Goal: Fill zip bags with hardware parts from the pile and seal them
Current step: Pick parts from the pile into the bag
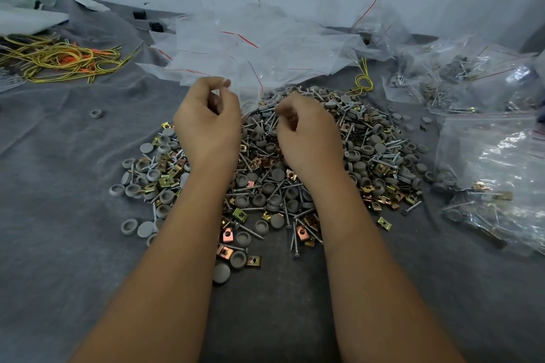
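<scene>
Pile of hardware parts (295,174) is spread at frame centre, within reach. Empty zip bags (250,47) are heaped above it. One clear bag (250,91) is pinched by left hand (208,124); right hand (306,132) is curled, apparently at its mouth, contents unclear.

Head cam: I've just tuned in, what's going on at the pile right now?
A person is bagging hardware. The left hand pinches the edge of a clear zip bag above the pile of screws, grey caps and brass clips. The right hand is curled just over the pile; what it holds is hidden. More empty bags lie behind, and filled bags sit to the right on the grey cloth.
</scene>
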Motion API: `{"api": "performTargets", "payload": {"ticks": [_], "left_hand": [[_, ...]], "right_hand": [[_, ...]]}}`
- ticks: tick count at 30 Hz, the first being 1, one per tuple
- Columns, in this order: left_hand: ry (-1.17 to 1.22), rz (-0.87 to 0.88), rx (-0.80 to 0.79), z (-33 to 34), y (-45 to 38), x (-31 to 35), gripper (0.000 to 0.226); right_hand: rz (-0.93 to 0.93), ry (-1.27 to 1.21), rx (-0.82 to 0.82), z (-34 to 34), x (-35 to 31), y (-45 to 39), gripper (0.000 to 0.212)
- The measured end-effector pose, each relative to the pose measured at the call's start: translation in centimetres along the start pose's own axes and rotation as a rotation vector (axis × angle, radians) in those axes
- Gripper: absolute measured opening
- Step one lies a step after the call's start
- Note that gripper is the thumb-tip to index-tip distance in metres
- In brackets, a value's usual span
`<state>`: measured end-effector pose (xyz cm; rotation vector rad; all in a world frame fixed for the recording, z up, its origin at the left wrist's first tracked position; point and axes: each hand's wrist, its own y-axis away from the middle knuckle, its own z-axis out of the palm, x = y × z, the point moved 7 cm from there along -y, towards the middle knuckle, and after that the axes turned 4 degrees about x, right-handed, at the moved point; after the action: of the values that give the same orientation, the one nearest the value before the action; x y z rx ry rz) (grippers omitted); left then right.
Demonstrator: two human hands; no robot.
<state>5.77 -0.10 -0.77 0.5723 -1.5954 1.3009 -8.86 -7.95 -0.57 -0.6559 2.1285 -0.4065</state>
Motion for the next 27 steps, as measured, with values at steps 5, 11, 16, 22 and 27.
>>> {"api": "performTargets", "payload": {"ticks": [5, 11, 16, 22, 27], "left_hand": [[-0.04, 0.132, 0.075, -0.7, 0.0, 1.0, 0.01], [-0.227, 0.024, -0.205, 1.7, 0.1, -1.5, 0.014], [-0.259, -0.044, -0.299, 2.2, 0.3, -2.0, 0.014], [-0.25, -0.08, -0.307, 2.2, 0.4, -2.1, 0.015], [-0.27, -0.098, -0.317, 2.2, 0.3, -2.2, 0.015]], "right_hand": [[-0.123, 0.206, -0.174, 1.6, -0.4, 0.3, 0.032], [-0.219, 0.392, -0.24, 2.4, -0.4, 0.7, 0.033], [-0.203, 0.347, -0.199, 1.9, -0.6, 0.5, 0.015], [-0.172, 0.304, -0.209, 1.8, -0.7, 0.6, 0.018], [-0.097, 0.168, -0.19, 1.7, -0.4, 0.4, 0.022]]}}
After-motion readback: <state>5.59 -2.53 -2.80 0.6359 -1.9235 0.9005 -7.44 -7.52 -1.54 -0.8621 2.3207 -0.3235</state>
